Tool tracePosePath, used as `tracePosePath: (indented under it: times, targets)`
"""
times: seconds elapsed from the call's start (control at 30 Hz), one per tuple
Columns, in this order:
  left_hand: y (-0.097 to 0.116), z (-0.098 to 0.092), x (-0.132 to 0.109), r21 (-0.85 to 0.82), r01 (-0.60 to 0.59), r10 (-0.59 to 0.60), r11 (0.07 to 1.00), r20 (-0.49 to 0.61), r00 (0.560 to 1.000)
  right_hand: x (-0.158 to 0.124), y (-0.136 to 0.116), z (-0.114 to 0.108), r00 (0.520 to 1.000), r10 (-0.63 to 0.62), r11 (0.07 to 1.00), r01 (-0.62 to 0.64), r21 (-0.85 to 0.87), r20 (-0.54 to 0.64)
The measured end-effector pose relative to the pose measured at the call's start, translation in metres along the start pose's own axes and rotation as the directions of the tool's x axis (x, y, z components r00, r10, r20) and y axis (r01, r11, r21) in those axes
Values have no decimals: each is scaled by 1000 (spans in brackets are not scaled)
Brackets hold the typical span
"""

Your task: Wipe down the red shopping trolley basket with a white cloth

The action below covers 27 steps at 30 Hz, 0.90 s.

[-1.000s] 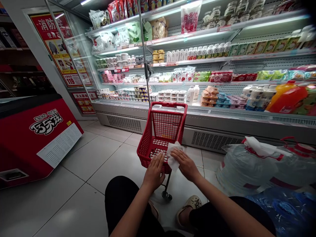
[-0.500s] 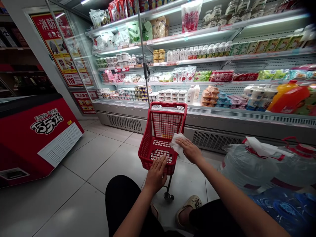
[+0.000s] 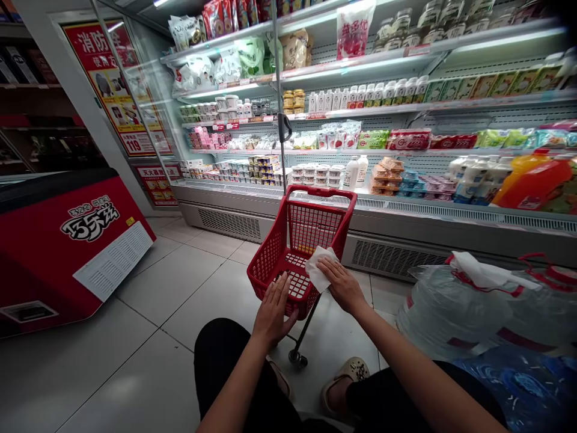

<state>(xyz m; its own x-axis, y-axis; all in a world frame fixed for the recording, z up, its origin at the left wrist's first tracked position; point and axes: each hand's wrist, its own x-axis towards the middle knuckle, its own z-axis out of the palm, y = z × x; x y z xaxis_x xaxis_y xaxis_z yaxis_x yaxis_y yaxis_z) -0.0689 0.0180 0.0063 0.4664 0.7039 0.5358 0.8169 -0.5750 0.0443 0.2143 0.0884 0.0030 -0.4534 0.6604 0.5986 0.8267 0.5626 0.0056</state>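
While my right hand point(image 3: 345, 287) lies over a crumpled white tissue point(image 3: 314, 276), its fingers stretch close together across the top, and the tissue sits against the right-hand rim of the red cart basket point(image 3: 267, 261). My right thumb is hidden, so I cannot tell whether I am pinching the tissue or only pressing it with my fingers. My left hand point(image 3: 271, 313) is at the near end of the basket, fingers straight and side by side, thumb spread away, gripping nothing; my fingertips overlap the near rim, though I cannot tell how firmly they touch it. The basket stands right in front of me, between my knees and the lit refrigerated case point(image 3: 387, 231), its lattice sides and bottom showing, with a caster wheel point(image 3: 297, 359) below on the tiled floor point(image 3: 189, 282). To my right, large clear bottles point(image 3: 451, 313) stand with a white cloth point(image 3: 482, 267) draped on top, just beyond a blue bottle point(image 3: 525, 385). A red freezer point(image 3: 40, 252) stands well apart on my left.
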Motion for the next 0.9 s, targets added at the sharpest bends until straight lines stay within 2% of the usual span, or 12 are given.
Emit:
tracePosePath:
  times: [0.13,0.27,0.33,0.4,0.47,0.6,0.67,0.77,0.9]
  targets:
    - [8,8,8,62,101,-97,993,-60,993,4,-29,1,1000,-9,1000,9,9,-17]
    - [26,19,16,50,68,-65,996,-68,996,4,-65,0,993,-120,992,120,43,-4]
    - [29,20,17,34,52,-50,998,-65,997,3,-71,-2,988,-156,987,156,47,2]
    - [25,17,17,17,26,-25,1000,-41,999,2,-64,-6,982,-190,981,189,43,18]
    - [17,13,16,-1,-1,1,1000,-10,1000,1,-46,-10,980,-194,981,193,34,35]
    - [-1,5,15,-10,8,-8,1000,2,1000,-1,2,-19,998,-50,998,51,-21,32]
    - [-5,4,16,4,29,-29,1000,-8,1000,-2,13,-22,999,-4,999,6,-47,34]
    - [0,6,20,49,83,-82,995,-29,996,-2,3,-21,999,18,998,-16,-66,30]
    - [22,13,28,61,134,-131,989,-54,990,-1,-44,-15,999,-21,999,22,-29,38]
